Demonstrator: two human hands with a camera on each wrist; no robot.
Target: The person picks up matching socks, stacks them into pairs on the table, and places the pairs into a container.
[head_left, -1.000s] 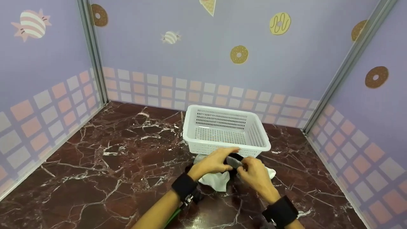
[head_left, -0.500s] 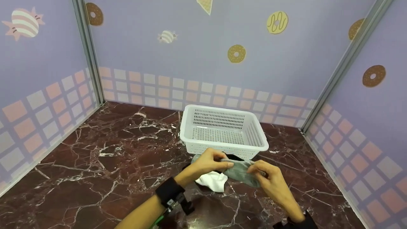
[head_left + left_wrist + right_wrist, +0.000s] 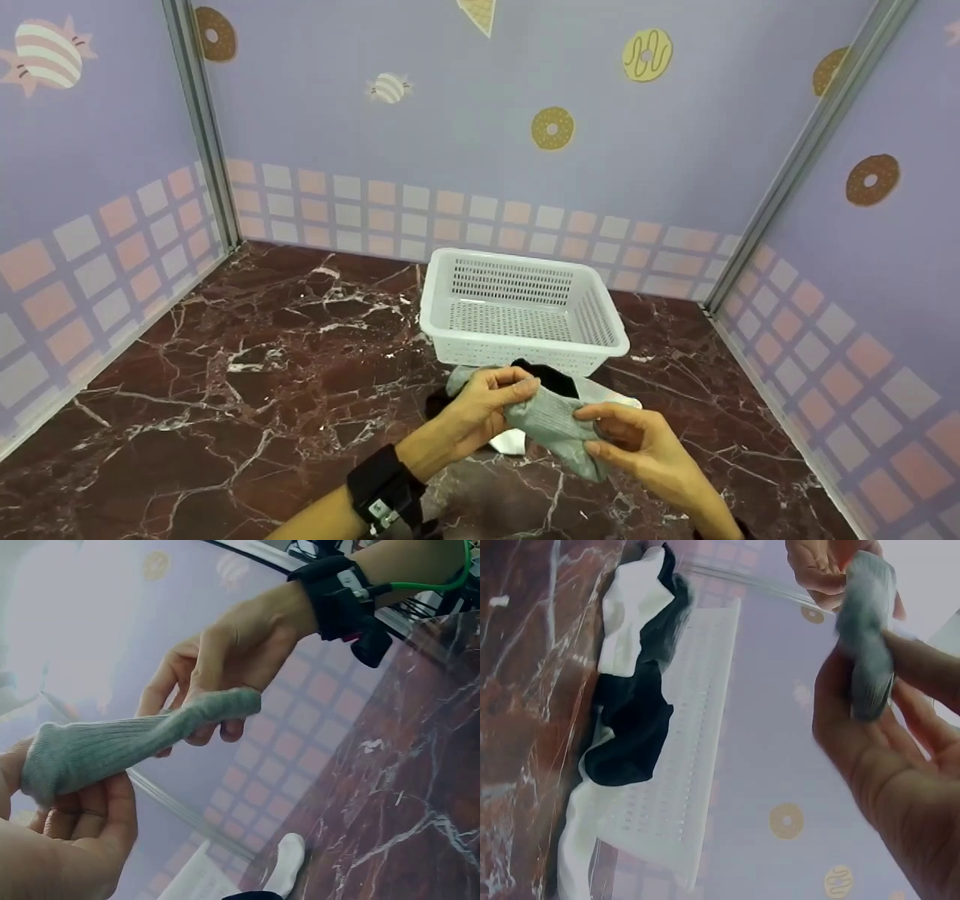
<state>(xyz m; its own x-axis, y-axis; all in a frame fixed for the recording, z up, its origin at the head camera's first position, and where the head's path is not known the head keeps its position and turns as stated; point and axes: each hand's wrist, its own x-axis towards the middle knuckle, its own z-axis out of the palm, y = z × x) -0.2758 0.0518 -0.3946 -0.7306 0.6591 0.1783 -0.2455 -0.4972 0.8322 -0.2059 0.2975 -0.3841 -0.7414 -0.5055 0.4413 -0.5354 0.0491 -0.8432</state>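
Note:
A grey ribbed sock (image 3: 555, 424) is stretched between my two hands, lifted over the table in front of the basket. My left hand (image 3: 480, 409) pinches its cuff end between thumb and fingers. On the other side, my right hand (image 3: 645, 442) pinches the sock farther along, thumb below and fingers above. The left wrist view shows the same grey sock (image 3: 135, 742) with a hand at each end. Beneath and behind it lie a black sock (image 3: 634, 735) and white socks (image 3: 634, 615), partly hidden by my hands in the head view.
A white perforated plastic basket (image 3: 525, 341) stands just behind the socks. Brown-red marble tabletop (image 3: 225, 420) extends to both sides. Purple patterned panels (image 3: 322, 112) enclose the table at the back, left and right.
The grey sock has come up from the pile and is now held nearer me, spread between both hands. More of the black sock shows behind it.

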